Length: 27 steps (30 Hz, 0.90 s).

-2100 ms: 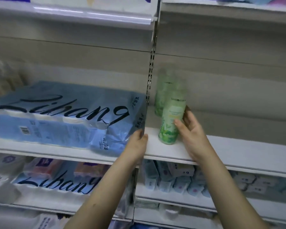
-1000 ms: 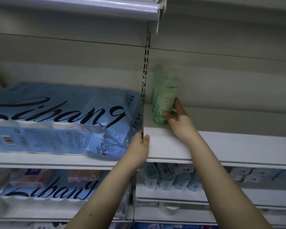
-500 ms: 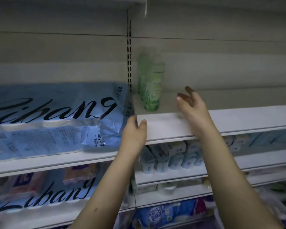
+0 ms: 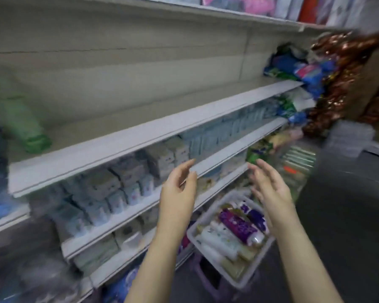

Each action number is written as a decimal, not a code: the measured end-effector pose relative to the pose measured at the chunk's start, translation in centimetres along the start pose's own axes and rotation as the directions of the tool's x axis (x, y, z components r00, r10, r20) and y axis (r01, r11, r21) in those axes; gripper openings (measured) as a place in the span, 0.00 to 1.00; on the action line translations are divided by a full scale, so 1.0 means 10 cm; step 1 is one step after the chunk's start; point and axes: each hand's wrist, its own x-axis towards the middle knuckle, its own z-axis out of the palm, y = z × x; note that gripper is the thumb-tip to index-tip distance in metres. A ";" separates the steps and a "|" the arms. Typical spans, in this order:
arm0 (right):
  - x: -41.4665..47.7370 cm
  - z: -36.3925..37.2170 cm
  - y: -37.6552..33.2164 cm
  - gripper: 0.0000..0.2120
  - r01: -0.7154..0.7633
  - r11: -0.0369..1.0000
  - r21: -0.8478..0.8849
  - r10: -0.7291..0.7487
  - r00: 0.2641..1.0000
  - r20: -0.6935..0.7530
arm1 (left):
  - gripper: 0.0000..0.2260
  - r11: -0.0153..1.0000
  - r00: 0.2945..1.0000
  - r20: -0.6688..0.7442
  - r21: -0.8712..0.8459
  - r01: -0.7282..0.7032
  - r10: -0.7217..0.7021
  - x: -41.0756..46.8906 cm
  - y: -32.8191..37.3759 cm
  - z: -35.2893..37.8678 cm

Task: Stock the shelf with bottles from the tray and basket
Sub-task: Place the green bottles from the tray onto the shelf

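The coming move is judged to be a reach down for the next bottle, and it turns on where the tray point(image 4: 239, 284) lies from the two hands. The tray is seen low in the picture, set on what seems to be a purple stool point(image 4: 194, 262) on the floor in front of the shelving. From the left hand point(image 4: 179, 189) it lies toward 4 o'clock. From the right hand point(image 4: 269, 189) it lies toward 7 o'clock, and the right forearm crosses its right-hand rim in the view. The right hand is therefore judged the nearer, though the drop from hands to tray cannot be read from this one view.

Bottles are piled lying down in the tray. A purple bottle point(image 4: 239, 226) lies on top, its long axis running from 10 o'clock to 4 o'clock, with what looks like the cap at the 4 o'clock end. White bottles point(image 4: 217, 241) lie beside it at 8 o'clock, roughly parallel. A grasp across the purple bottle's body would call for the fingers to be set from 1 o'clock to 7 o'clock.

Both hands are held up in front of the lower shelves, palms turned toward each other and well apart. The fingers are spread loosely and gently curved, and nothing is held in either. The frame is blurred, so finer finger detail is not made out.

Green bottles point(image 4: 20, 121) are already stood on the shelf point(image 4: 140, 136), far out at 9 o'clock. The long run of board toward 2 o'clock is left to be filled.
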 end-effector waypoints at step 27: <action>2.25 -4.59 0.23 0.10 -0.163 0.979 -0.122 0.125 0.954 -0.273 | 0.08 0.914 0.886 0.277 -0.059 0.401 -0.371 0.35 -1.28 5.21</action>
